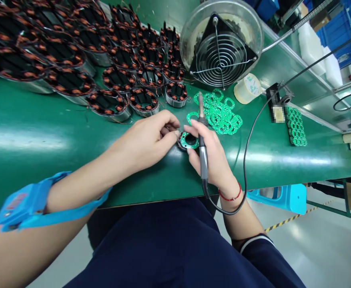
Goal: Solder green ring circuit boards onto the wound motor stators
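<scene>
A green ring-shaped circuit board sits on top of a small motor stator on the bench near its front edge. At the board's left rim, my left hand has thumb and forefinger pinched together; what is between the tips is too small to tell. My right hand grips a soldering iron, its metal tip pointing up and away from the board. Thumb and a finger of that hand also touch the board's right side. A loose pile of green circuit boards lies just beyond.
Rows of copper-wound stators fill the back left. Behind the boards stand a fan with a wire guard, a solder spool and an iron stand. A panel of boards lies right. The iron's cable loops past my right wrist.
</scene>
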Demonstrator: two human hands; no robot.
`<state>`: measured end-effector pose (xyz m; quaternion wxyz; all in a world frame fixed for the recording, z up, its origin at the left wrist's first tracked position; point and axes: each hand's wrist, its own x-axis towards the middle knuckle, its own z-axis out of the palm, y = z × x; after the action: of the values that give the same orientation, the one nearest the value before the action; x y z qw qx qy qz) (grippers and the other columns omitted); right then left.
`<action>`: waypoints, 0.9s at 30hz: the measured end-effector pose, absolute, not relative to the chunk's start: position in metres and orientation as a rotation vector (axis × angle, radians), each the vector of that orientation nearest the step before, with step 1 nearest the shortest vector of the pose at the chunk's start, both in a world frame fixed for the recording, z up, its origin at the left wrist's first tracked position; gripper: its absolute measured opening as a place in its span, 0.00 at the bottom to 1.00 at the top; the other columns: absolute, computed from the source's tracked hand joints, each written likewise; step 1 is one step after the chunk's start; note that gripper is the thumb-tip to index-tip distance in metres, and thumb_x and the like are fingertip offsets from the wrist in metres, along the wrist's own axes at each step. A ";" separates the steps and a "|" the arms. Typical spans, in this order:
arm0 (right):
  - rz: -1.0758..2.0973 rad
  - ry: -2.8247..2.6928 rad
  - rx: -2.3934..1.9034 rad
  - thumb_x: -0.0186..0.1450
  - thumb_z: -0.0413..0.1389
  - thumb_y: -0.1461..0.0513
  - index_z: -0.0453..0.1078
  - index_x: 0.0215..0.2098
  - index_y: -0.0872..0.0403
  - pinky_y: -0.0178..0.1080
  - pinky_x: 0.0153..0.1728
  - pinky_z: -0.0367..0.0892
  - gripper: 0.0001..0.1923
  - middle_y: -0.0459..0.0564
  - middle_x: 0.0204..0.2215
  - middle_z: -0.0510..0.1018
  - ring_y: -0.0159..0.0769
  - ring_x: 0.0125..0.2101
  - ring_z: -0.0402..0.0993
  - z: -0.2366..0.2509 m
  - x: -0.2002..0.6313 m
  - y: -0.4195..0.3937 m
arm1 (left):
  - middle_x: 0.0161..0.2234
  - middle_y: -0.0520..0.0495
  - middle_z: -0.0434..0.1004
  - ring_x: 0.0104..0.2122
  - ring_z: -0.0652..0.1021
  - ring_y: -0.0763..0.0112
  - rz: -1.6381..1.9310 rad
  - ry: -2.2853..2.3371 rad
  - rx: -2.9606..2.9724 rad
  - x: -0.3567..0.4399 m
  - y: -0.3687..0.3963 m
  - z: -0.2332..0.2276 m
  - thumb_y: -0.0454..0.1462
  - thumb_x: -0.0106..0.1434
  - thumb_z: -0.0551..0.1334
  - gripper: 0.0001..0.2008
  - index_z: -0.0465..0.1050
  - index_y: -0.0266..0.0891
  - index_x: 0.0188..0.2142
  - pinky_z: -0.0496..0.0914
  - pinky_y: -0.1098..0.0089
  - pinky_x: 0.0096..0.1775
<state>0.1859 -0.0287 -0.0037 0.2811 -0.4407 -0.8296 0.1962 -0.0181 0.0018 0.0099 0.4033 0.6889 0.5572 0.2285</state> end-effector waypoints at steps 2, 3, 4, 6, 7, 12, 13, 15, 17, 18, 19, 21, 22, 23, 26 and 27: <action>0.464 -2.155 -1.213 0.73 0.56 0.60 0.51 0.73 0.48 0.54 0.64 0.71 0.33 0.55 0.60 0.79 0.47 0.61 0.75 -0.007 0.191 -0.029 | 0.34 0.46 0.79 0.34 0.78 0.60 0.477 1.326 1.739 -0.021 0.004 0.008 0.50 0.61 0.57 0.18 0.72 0.42 0.44 0.70 0.63 0.36; 0.445 -2.135 -1.227 0.73 0.57 0.58 0.51 0.73 0.48 0.53 0.64 0.71 0.34 0.55 0.60 0.79 0.47 0.61 0.75 -0.007 0.194 -0.030 | 0.34 0.46 0.79 0.33 0.78 0.60 0.436 1.296 1.769 -0.022 0.004 0.007 0.50 0.61 0.57 0.18 0.72 0.42 0.43 0.70 0.63 0.37; 0.441 -2.126 -1.234 0.74 0.57 0.57 0.51 0.73 0.49 0.53 0.65 0.70 0.34 0.56 0.60 0.79 0.47 0.62 0.74 -0.008 0.196 -0.031 | 0.34 0.46 0.79 0.32 0.77 0.60 0.425 1.282 1.810 -0.023 0.005 0.007 0.49 0.61 0.56 0.17 0.73 0.42 0.42 0.70 0.62 0.37; 0.461 -2.125 -1.237 0.75 0.55 0.58 0.50 0.74 0.49 0.52 0.65 0.70 0.33 0.56 0.61 0.78 0.47 0.62 0.74 -0.009 0.198 -0.033 | 0.33 0.47 0.78 0.32 0.76 0.62 0.506 1.295 1.874 -0.023 0.004 0.008 0.46 0.62 0.54 0.15 0.74 0.42 0.37 0.70 0.62 0.39; 0.468 -2.130 -1.238 0.75 0.54 0.58 0.50 0.74 0.49 0.52 0.65 0.70 0.32 0.56 0.61 0.78 0.46 0.62 0.74 -0.010 0.198 -0.034 | 0.33 0.47 0.78 0.32 0.76 0.63 0.571 1.307 1.873 -0.023 0.004 0.009 0.45 0.62 0.53 0.14 0.74 0.42 0.36 0.70 0.63 0.39; 0.383 -2.200 -1.314 0.73 0.57 0.52 0.55 0.72 0.50 0.55 0.61 0.71 0.33 0.57 0.59 0.80 0.51 0.59 0.75 -0.010 0.188 -0.039 | 0.29 0.50 0.74 0.30 0.73 0.68 0.658 1.277 1.678 -0.020 0.003 0.009 0.47 0.61 0.57 0.14 0.73 0.41 0.34 0.68 0.68 0.36; 0.360 -2.213 -1.309 0.73 0.56 0.52 0.56 0.72 0.50 0.55 0.62 0.70 0.32 0.57 0.60 0.80 0.51 0.61 0.73 -0.009 0.186 -0.039 | 0.28 0.51 0.74 0.30 0.72 0.68 0.643 1.276 1.653 -0.020 0.003 0.009 0.48 0.60 0.57 0.14 0.73 0.41 0.34 0.68 0.69 0.34; 0.327 -2.237 -1.259 0.74 0.54 0.53 0.57 0.71 0.48 0.55 0.64 0.67 0.30 0.55 0.63 0.78 0.50 0.65 0.70 -0.007 0.183 -0.040 | 0.28 0.51 0.73 0.28 0.71 0.70 0.628 1.277 1.629 -0.019 0.003 0.008 0.49 0.60 0.58 0.15 0.73 0.40 0.34 0.66 0.70 0.32; 0.291 -2.244 -1.196 0.75 0.53 0.55 0.59 0.70 0.46 0.54 0.66 0.64 0.26 0.52 0.62 0.79 0.46 0.66 0.69 -0.005 0.181 -0.041 | 0.27 0.51 0.72 0.27 0.69 0.71 0.629 1.283 1.625 -0.019 0.004 0.007 0.49 0.59 0.58 0.16 0.73 0.40 0.33 0.65 0.71 0.31; 0.265 -2.238 -1.173 0.75 0.52 0.56 0.60 0.68 0.45 0.53 0.66 0.64 0.24 0.50 0.59 0.81 0.45 0.65 0.71 -0.004 0.180 -0.041 | 0.27 0.52 0.72 0.27 0.69 0.71 0.632 1.292 1.626 -0.018 0.004 0.007 0.49 0.59 0.58 0.16 0.72 0.40 0.33 0.65 0.71 0.31; 0.238 -2.229 -1.159 0.76 0.51 0.58 0.61 0.67 0.45 0.52 0.65 0.65 0.22 0.49 0.56 0.84 0.43 0.63 0.73 -0.004 0.179 -0.041 | 0.26 0.52 0.71 0.26 0.68 0.72 0.633 1.307 1.629 -0.018 0.004 0.007 0.49 0.59 0.58 0.15 0.72 0.40 0.33 0.65 0.71 0.31; 0.196 -2.220 -1.147 0.76 0.50 0.60 0.63 0.65 0.46 0.48 0.61 0.68 0.20 0.48 0.51 0.86 0.41 0.57 0.78 -0.003 0.179 -0.041 | 0.24 0.53 0.69 0.25 0.67 0.73 0.631 1.356 1.640 -0.017 0.003 0.007 0.48 0.58 0.57 0.13 0.70 0.40 0.31 0.64 0.71 0.30; 0.190 -2.220 -1.140 0.76 0.49 0.60 0.64 0.64 0.48 0.47 0.59 0.69 0.19 0.48 0.50 0.87 0.40 0.54 0.80 -0.003 0.178 -0.042 | 0.24 0.53 0.69 0.24 0.67 0.72 0.629 1.385 1.650 -0.017 0.003 0.007 0.47 0.58 0.57 0.13 0.70 0.41 0.31 0.63 0.71 0.29; 0.199 -2.219 -1.131 0.76 0.49 0.61 0.65 0.63 0.49 0.46 0.58 0.70 0.18 0.48 0.49 0.87 0.39 0.51 0.81 -0.003 0.178 -0.042 | 0.24 0.53 0.69 0.24 0.68 0.72 0.627 1.413 1.662 -0.017 0.003 0.007 0.47 0.58 0.56 0.12 0.69 0.41 0.30 0.63 0.71 0.29; 0.265 -2.178 -1.116 0.77 0.47 0.64 0.65 0.63 0.50 0.44 0.60 0.70 0.18 0.47 0.46 0.88 0.36 0.48 0.83 -0.002 0.177 -0.043 | 0.23 0.53 0.70 0.23 0.68 0.71 0.615 1.471 1.705 -0.017 0.001 0.008 0.46 0.58 0.54 0.11 0.67 0.42 0.29 0.61 0.69 0.27; 0.281 -2.148 -1.114 0.77 0.47 0.64 0.65 0.64 0.50 0.45 0.61 0.70 0.19 0.46 0.44 0.89 0.36 0.49 0.83 -0.002 0.178 -0.043 | 0.22 0.53 0.69 0.22 0.67 0.71 0.609 1.477 1.717 -0.017 0.001 0.009 0.46 0.58 0.54 0.11 0.67 0.42 0.29 0.60 0.69 0.27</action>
<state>0.1777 -0.0432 -0.0017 0.3457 -0.4291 -0.8275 0.1081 -0.0166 0.0007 0.0090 0.3874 0.6749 0.5806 0.2395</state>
